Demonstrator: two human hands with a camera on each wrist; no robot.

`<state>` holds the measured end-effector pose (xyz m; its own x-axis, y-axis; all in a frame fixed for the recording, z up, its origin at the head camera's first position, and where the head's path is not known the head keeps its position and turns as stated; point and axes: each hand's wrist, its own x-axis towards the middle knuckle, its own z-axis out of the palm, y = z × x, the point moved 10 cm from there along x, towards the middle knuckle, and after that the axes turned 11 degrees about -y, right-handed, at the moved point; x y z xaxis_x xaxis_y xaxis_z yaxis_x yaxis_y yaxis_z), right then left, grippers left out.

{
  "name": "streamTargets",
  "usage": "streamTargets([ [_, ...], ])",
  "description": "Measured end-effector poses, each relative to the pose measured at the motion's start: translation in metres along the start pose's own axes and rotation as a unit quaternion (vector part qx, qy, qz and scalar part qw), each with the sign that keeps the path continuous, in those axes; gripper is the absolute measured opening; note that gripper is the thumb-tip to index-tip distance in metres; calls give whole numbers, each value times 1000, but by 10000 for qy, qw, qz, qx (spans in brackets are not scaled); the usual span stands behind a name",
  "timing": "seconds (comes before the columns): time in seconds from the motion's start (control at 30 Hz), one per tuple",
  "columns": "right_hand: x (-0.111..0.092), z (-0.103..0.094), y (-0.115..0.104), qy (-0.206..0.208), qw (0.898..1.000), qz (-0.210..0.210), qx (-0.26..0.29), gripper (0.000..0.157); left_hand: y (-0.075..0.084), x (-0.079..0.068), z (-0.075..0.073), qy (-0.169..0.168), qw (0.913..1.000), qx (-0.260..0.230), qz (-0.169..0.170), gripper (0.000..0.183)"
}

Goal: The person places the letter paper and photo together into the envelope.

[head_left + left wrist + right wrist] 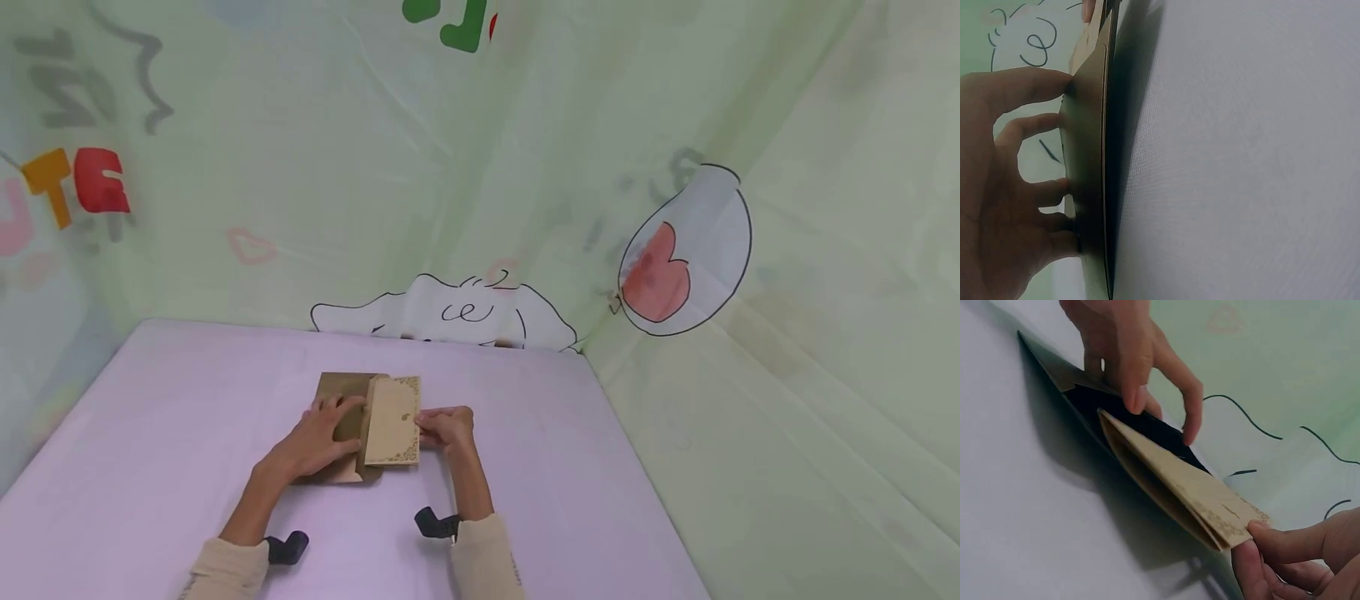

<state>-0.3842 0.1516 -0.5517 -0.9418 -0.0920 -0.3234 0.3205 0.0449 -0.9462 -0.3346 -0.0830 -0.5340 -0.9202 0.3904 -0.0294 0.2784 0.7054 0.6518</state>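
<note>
Seems, by the pose, to be at the step of working the card (pixel 392 417) in or out at the right side of the envelope (pixel 348 385); impossible to tell which from a single moment. Pinching the card by its right edge with the right hand (pixel 447 427), fingertips brought together above and below it. Resting the left hand (pixel 315 437) on top of the envelope, fingers spread apart and lightly bent, tips touching its upper face, with nothing gripped. To be found mid-table (pixel 187 400), with the envelope on the left and the card overlapping its right part, folded and gaping between its layers in the right wrist view.

Would next call, probably, for steadying the envelope under the left fingertips and keeping the card level, minding its loose layers, apt to snag.

Cannot see clearly past the dark inside (pixel 1082 400) of the envelope, so cannot say whether tucked in or just laid over. Cannot see much of the envelope's left part from above, behind the left hand. In the left wrist view, only a sliver of card at the top, cut off.
</note>
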Motion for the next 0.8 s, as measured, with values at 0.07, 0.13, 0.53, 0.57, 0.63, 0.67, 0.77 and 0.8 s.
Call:
streamTargets([
  [0.07, 0, 4, 2, -6, 9999, 71, -89, 17, -1, 0, 1, -14, 10000, 15, -35, 66],
  [0.13, 0, 8, 2, -10, 9998, 87, -175, 17, -2, 1, 2, -15, 10000, 32, -54, 66],
  [0.53, 3, 21, 6, -86, 9999, 85, -118, 12, 0, 0, -1, -21, 9999, 41, -103, 66],
  [0.57, 3, 21, 6, -71, 9998, 107, -177, 12, 0, 0, -2, -13, 9999, 48, -99, 65],
  [0.63, 4, 21, 9, -22, 9995, 227, -198, 14, 0, 0, -2, -10, 9999, 50, -90, 65],
  [0.67, 5, 21, 10, -10, 9995, 268, -180, 14, 0, 0, -2, -8, 9999, 62, -83, 65],
  [0.77, 5, 24, 12, -20, 9995, 288, -127, 16, 0, 0, -1, -10, 9999, 75, -88, 65],
  [0.8, 5, 26, 13, -33, 9996, 266, -129, 16, 0, 0, -1, -16, 9999, 68, -91, 65],
])
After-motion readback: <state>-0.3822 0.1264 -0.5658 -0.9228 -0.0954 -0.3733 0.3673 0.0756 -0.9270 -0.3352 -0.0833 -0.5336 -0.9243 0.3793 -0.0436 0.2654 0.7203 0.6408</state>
